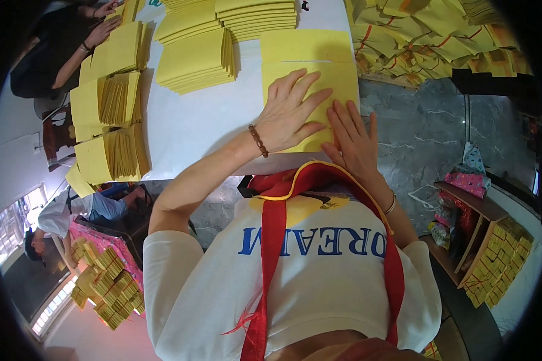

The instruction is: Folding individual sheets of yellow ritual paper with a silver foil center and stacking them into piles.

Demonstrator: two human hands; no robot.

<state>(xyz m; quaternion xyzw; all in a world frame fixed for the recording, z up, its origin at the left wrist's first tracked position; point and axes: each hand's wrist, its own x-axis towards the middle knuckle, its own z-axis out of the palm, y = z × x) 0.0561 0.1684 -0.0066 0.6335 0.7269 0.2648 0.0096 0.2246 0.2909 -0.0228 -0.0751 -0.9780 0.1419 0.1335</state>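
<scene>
Left hand [286, 122] and right hand [353, 146] spread on rectangular yellow paper [283, 49], upper-centre (seemingly unfinished); upper-left yellow paper stacks [193, 65] look done.

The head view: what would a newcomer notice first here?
Probably the yellow stacks on the white table, ahead and leftward. Next, the left hand, spread on yellow paper at the near edge, with the right hand at the paper's right side. Below, red straps cross a white shirt.

Blue capital letters [312, 242] run across the white T-shirt's [325, 289] chest.
</scene>
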